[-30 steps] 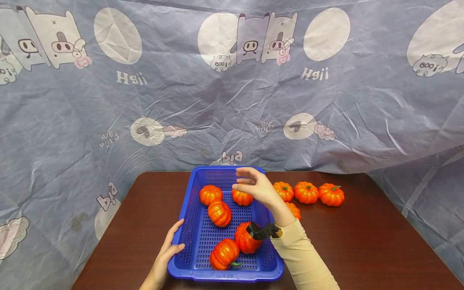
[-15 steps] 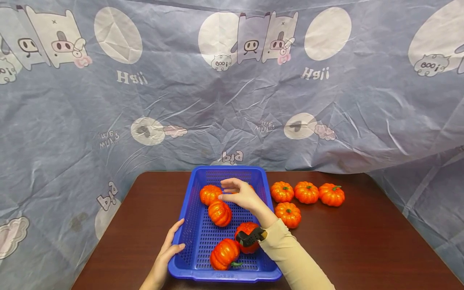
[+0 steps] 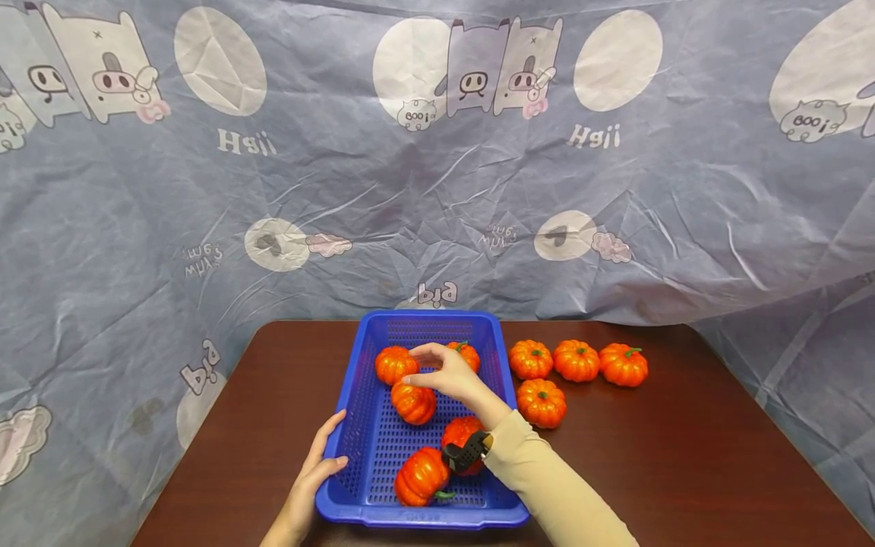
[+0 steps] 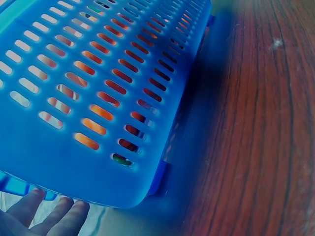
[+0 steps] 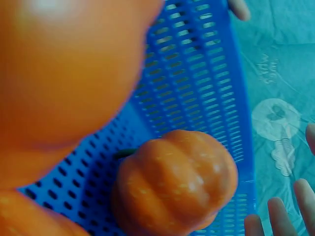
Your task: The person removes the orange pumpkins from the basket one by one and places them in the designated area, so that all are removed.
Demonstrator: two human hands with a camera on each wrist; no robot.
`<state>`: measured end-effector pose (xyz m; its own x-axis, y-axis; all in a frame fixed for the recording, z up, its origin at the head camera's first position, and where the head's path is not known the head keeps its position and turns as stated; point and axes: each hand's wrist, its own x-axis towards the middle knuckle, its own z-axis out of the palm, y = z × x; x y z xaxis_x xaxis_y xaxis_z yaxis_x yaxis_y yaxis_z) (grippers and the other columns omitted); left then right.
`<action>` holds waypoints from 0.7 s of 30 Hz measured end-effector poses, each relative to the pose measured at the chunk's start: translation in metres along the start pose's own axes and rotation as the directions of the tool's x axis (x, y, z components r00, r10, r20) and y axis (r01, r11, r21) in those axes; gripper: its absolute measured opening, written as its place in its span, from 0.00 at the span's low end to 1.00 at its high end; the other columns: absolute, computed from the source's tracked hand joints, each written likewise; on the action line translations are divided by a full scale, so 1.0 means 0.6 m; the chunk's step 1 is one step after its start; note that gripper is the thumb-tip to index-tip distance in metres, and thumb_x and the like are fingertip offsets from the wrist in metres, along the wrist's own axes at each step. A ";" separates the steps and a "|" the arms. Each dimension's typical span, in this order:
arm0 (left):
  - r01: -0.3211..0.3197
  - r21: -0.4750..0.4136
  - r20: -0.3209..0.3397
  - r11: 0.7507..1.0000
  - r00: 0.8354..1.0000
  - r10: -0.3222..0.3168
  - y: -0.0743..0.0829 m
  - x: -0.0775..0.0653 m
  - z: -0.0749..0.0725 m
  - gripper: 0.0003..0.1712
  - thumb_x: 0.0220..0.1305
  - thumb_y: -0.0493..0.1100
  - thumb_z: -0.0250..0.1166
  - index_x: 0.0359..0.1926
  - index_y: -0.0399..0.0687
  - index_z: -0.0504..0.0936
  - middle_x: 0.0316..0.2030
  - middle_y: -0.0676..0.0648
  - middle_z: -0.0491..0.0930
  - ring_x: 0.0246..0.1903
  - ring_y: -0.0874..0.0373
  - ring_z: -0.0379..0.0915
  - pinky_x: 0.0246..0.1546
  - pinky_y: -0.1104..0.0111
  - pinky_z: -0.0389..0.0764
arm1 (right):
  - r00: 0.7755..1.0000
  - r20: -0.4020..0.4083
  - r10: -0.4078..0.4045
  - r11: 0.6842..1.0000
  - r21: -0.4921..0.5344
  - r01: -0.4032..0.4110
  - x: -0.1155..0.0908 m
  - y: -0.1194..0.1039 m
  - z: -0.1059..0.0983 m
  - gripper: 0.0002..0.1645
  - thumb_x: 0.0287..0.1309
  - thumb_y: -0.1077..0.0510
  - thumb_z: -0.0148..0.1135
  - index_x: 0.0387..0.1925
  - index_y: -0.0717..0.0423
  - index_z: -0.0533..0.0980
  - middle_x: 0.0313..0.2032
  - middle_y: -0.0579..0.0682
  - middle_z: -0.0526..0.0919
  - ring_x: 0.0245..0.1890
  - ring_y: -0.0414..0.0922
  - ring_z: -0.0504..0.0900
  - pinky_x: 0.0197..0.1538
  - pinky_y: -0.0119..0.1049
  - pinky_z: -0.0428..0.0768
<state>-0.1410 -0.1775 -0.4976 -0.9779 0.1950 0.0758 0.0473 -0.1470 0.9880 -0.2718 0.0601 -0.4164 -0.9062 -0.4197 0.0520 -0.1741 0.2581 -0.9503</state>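
Note:
A blue plastic basket (image 3: 422,518) with slotted walls holds several small orange pumpkins. My left hand (image 3: 304,482) rests its thumb and straight fingers on the basket's left rim; in the left wrist view its fingertips (image 4: 64,209) meet the rim. My right hand (image 3: 447,376) hovers inside the basket, thumb and fingers spread apart, holding nothing. Its fingertips overlap the back-left pumpkin (image 3: 393,366) and the middle pumpkin (image 3: 415,404) in the head view. Partly behind it sits the back-right pumpkin (image 3: 466,355). In the right wrist view, fingers stand apart beside a ribbed pumpkin (image 5: 172,182).
Right of the basket, several more pumpkins (image 3: 577,361) stand on the brown wooden table (image 3: 683,463). A front pumpkin (image 3: 422,477) and another under the black wrist strap (image 3: 465,453) lie nearer me. A grey printed cloth (image 3: 437,175) hangs behind.
My right hand has moved left and down across the basket, from over the back-right pumpkin to the left pair. The left hand and the basket have stayed in place.

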 end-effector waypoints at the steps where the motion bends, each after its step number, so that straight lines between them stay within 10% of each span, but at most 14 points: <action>1: -0.001 0.000 0.002 1.000 1.000 0.001 0.000 0.000 0.000 0.36 0.64 0.35 0.46 0.71 0.54 0.50 0.66 0.37 0.51 0.59 0.42 0.56 0.52 0.59 0.70 | 1.000 0.001 0.005 1.000 -0.007 -0.005 0.000 0.001 0.002 0.30 0.47 0.57 0.71 0.53 0.62 0.74 0.54 0.61 0.74 0.57 0.58 0.69 0.57 0.51 0.67; 21: -0.002 0.009 0.014 1.000 1.000 0.002 -0.003 0.001 -0.003 0.36 0.64 0.35 0.46 0.72 0.54 0.49 0.66 0.37 0.49 0.60 0.41 0.55 0.53 0.58 0.69 | 0.990 0.115 0.084 0.968 -0.245 -0.054 -0.008 0.019 0.020 0.44 0.38 0.64 0.74 0.61 0.59 0.68 0.59 0.59 0.70 0.59 0.57 0.67 0.56 0.51 0.68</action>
<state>-0.1420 -0.1787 -0.4998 -0.9748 0.2085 0.0795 0.0510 -0.1389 0.9890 -0.2648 0.0545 -0.4313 -0.8672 -0.4938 -0.0640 -0.2140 0.4856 -0.8476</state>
